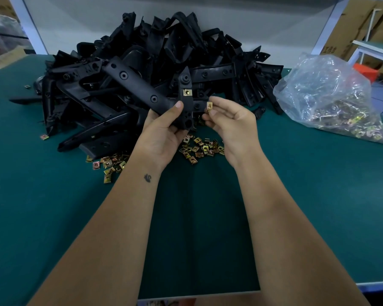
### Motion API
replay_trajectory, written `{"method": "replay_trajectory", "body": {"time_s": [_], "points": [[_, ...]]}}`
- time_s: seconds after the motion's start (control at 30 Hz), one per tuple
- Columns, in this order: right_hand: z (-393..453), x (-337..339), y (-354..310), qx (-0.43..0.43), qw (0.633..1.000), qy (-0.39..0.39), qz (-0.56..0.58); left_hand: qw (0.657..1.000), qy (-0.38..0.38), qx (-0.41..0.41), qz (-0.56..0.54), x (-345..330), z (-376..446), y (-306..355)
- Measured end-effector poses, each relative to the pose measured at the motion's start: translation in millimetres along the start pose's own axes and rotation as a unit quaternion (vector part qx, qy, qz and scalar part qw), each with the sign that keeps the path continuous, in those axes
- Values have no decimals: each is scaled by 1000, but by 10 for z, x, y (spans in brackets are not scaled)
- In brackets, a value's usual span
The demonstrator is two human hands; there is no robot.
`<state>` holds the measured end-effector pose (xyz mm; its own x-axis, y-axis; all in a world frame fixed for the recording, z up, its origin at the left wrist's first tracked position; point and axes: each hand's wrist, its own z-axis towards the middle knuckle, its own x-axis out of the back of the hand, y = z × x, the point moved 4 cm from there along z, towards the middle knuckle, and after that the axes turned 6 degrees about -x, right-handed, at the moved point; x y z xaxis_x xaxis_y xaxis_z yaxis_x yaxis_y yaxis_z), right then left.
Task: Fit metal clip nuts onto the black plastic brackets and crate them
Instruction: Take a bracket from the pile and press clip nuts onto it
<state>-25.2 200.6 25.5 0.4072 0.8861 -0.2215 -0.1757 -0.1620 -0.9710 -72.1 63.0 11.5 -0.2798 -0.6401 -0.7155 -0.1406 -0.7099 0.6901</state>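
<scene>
The right hand [227,120] is pinching a loose clip nut [209,105] between thumb and fingertips, just beside the black bracket [155,96]. The left hand [164,129] is gripping that bracket above the green table [53,206], its thumb lying on the front face. One fitted nut [186,92] is sitting on the bracket's upright arm. More nuts [199,149] are lying scattered under the hands, in front of the bracket pile [142,54]. A clear bag of nuts [332,96] is resting to the right.

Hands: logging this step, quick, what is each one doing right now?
Left hand: grips a black bracket that already carries one fitted clip nut.
Right hand: pinches a loose clip nut beside the bracket.
</scene>
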Motion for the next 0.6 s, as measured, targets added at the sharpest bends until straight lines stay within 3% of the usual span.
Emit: {"method": "replay_trajectory", "body": {"time_s": [0.6], "points": [[-34, -63, -22, 6, 998, -17, -61, 1000, -18, -3, 11, -27, 1, -24]]}}
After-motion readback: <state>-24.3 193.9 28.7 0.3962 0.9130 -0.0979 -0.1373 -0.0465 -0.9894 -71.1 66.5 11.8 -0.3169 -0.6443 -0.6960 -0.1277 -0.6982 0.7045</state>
